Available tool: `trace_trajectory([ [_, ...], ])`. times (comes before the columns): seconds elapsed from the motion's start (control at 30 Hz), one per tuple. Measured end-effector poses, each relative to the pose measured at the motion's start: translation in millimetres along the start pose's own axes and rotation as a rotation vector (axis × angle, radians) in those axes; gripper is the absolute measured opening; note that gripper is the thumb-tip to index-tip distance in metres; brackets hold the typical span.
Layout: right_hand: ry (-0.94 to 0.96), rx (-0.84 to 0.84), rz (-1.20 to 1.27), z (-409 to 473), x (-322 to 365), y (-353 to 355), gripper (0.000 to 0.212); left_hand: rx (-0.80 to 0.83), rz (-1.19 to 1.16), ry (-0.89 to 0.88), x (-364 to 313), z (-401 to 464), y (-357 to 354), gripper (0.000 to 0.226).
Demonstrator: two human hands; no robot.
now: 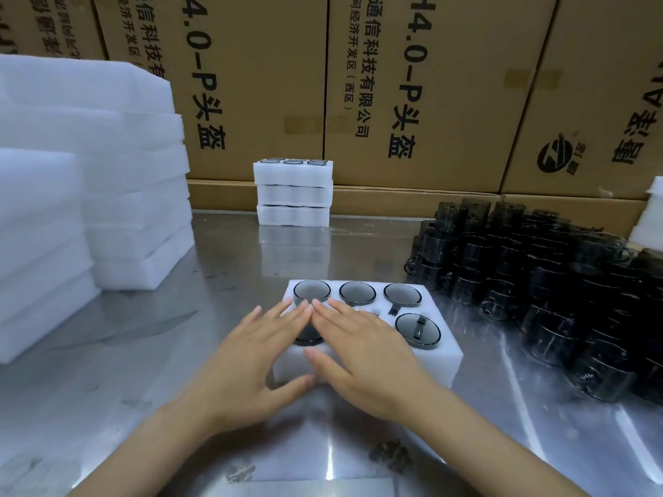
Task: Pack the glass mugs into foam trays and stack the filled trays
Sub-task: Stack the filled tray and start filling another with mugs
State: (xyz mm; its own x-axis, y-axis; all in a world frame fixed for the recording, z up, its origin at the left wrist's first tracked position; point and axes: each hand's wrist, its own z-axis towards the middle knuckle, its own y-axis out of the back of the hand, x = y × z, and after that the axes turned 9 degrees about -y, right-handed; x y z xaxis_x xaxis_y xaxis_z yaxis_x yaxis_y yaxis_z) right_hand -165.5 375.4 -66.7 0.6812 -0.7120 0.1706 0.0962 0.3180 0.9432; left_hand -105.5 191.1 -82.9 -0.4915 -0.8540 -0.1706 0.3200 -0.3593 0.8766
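Observation:
A white foam tray (443, 358) lies on the steel table in front of me, its pockets filled with dark smoked-glass mugs (418, 330). My left hand (256, 356) and my right hand (362, 347) lie flat on the tray's near left part, fingers straight, fingertips almost meeting over one mug. They hide the near-row mugs under them. At the far edge of the table stands a stack of three filled foam trays (293, 193). A large heap of loose dark glass mugs (559, 281) covers the table to the right.
Tall piles of empty white foam trays (107, 181) stand on the left. Cardboard cartons (412, 84) form a wall behind the table. More white foam (651, 217) shows at the right edge. Bare steel table (143, 353) lies between the left piles and my hands.

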Motion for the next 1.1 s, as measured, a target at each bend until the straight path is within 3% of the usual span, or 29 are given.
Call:
trace_trajectory([
  [0.2,-0.006,0.005,-0.071,3,0,-3,0.063,0.047,0.015,0.029,5,2,-2,0.083],
  [0.33,0.020,-0.003,-0.002,3,-2,4,0.059,0.024,-0.158,0.124,-1,0,-7,0.081],
  [0.43,-0.059,-0.326,0.287,-8,-15,12,0.043,-0.120,-0.427,0.305,-10,-3,-12,0.098],
  [0.5,-0.255,-0.543,0.431,-20,-39,13,0.024,-0.199,-0.638,0.573,-14,-3,-11,0.103],
  [0.53,-0.386,-0.574,0.478,-26,-52,11,0.023,-0.212,-0.720,0.675,-15,-1,-11,0.100],
  [0.63,-0.700,-0.381,0.605,-37,-77,-2,0.039,-0.257,-0.913,0.713,-15,15,-18,0.059],
  [0.73,-0.707,-0.329,0.776,-31,-73,-9,0.034,-0.416,-0.983,0.719,-13,39,-26,0.019],
  [0.8,-0.676,-0.325,0.887,-21,-70,-10,0.039,-0.548,-1.001,0.750,-2,53,-27,0.015],
  [0.93,-0.556,-0.208,1.234,4,-63,-6,0.019,-0.735,-1.040,0.820,37,72,-23,0.010],
  [1.0,-0.520,-0.126,1.348,20,-63,-5,0.030,-0.811,-1.080,0.821,53,77,-22,0.010],
  [1.1,-0.544,-0.009,1.525,48,-68,-5,0.030,-0.899,-1.142,0.790,71,83,-23,0.023],
])
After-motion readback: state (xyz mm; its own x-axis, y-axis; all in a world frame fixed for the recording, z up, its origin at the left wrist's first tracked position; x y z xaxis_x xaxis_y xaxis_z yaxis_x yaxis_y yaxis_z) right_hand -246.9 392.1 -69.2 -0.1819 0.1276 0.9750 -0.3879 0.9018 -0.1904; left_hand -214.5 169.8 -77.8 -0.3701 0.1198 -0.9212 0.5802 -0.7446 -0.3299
